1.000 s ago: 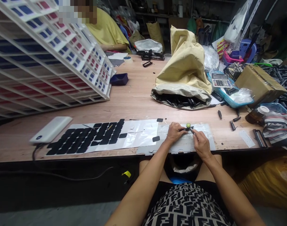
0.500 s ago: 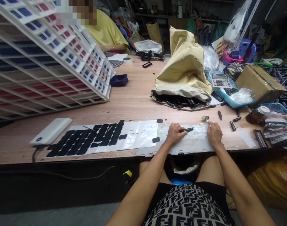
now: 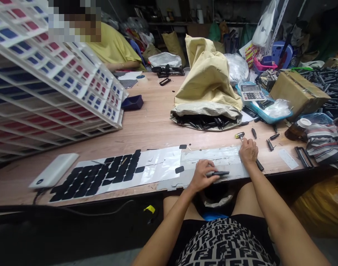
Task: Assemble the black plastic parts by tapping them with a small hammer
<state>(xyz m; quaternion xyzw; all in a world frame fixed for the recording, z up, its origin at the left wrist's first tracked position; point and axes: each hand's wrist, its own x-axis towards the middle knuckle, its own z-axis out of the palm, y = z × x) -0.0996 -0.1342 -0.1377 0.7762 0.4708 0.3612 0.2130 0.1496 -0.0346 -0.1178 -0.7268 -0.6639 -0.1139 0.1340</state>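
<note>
My left hand (image 3: 202, 175) is closed around a slim black handle piece (image 3: 219, 173) at the near edge of the wooden table (image 3: 146, 125). My right hand (image 3: 248, 151) rests further right with its fingers curled over a small screwdriver (image 3: 239, 135) with a yellow-and-grey grip, lying on a grey plastic sheet (image 3: 213, 157). A second black piece (image 3: 259, 165) lies just right of that hand.
A backing sheet with several black pads (image 3: 102, 175) lies to the left, beside a white power bank (image 3: 54, 170). A tilted white rack (image 3: 47, 85) fills the left. A beige sack of black parts (image 3: 208, 92), a calculator (image 3: 251, 92), a cardboard box (image 3: 298, 90) and a seated person in yellow (image 3: 113, 48) are beyond.
My left hand has drawn the black piece back toward the table's near edge. My right hand moved the screwdriver away to the right and now rests on the sheet.
</note>
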